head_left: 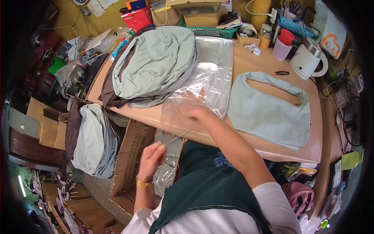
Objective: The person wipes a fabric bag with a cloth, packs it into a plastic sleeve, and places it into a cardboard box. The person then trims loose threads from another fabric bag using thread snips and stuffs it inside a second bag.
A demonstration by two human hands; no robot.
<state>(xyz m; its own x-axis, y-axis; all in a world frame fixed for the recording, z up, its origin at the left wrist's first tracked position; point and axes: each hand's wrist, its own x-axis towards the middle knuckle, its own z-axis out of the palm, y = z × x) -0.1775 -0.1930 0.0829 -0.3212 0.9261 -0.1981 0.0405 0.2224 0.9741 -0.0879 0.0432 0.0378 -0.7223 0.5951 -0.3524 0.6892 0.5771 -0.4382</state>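
Observation:
My left hand [153, 159] is closed in a pinch on the edge of a clear plastic bag [171, 117], just off the table's front edge. Inside or behind the same see-through film is my right hand [189, 110], its fingers spread, above the table. A stack of clear plastic bags [214, 70] lies flat beneath and behind it. To the left rests a pile of folded pale green and dark brown fabric [156, 62]. On the right a light blue fabric bag [269, 117] with a looped handle is laid flat.
Small black snips [281, 73], a white kettle [307, 60], a pink cup [281, 50] and a green basket [212, 32] stand or lie toward the back of the table [311, 146]. An open cardboard box [130, 160] and more fabric [93, 140] are at the left.

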